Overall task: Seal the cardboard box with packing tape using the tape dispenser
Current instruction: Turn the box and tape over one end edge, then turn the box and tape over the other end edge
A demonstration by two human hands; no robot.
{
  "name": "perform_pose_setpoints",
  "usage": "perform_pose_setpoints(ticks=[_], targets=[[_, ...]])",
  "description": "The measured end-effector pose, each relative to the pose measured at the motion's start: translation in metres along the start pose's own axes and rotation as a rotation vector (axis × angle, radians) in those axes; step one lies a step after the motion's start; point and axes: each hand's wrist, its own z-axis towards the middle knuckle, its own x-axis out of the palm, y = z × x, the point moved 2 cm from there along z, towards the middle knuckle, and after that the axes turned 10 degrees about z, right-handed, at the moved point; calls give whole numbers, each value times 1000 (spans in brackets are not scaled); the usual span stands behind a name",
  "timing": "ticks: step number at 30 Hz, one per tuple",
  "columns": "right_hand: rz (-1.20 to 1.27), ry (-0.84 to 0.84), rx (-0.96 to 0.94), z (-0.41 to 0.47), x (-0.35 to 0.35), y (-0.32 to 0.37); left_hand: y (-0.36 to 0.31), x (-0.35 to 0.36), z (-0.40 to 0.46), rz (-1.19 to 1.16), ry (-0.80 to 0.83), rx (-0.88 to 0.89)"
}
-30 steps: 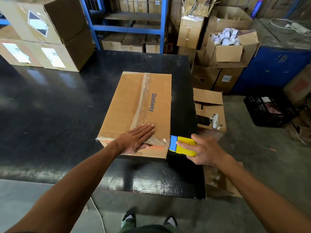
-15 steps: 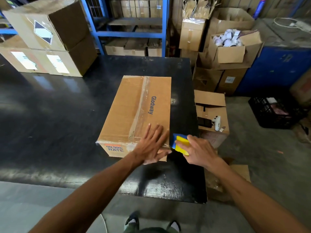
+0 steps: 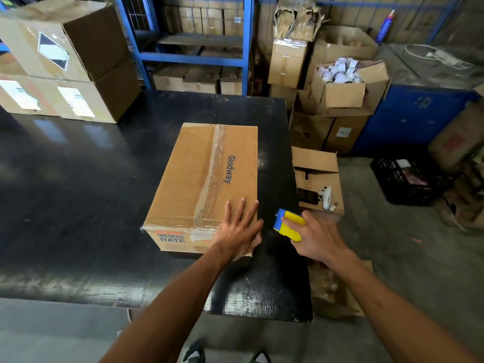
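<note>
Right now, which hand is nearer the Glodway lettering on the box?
Left. The left hand lies flat on the cardboard box just below the lettering; the right hand is off its right side, gripping the tape dispenser.

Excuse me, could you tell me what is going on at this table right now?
A person is sealing a brown cardboard box on a black table. The left hand lies flat on the box's near right corner, steadying it. The right hand grips a yellow and blue tape dispenser just beside that corner. Clear tape already runs along the top seam.
</note>
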Motion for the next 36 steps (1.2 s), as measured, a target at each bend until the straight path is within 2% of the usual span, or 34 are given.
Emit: perform_pose_setpoints(ticks=[3,8,10,16,22,25,28,30,33,36], targets=[[-8,-39,-4,2,-9,5,-2,-6,1,-65,63,-98],[39,-67,24,6,-15,7,3,-20,7,-193,256,-525],[88,-105,49,8,-19,8,2,-24,11,-224,309,-584],[388,-208,161,25,-27,3,22,-24,-9,-178,375,-431],[717,-324,309,58,-35,15,115,-18,-91,-169,289,-138],[817,-349,331,67,-40,23,139,-22,-91,-142,295,-169],[923,-347,428,79,-46,32,122,-18,-61,-169,331,-379],[948,-343,464,86,-49,39,110,-8,-50,-202,388,-456],[959,-329,473,98,-57,50,120,0,-50,-191,419,-394],[974,-354,511,108,-59,64,162,3,-66,-174,385,-258]])
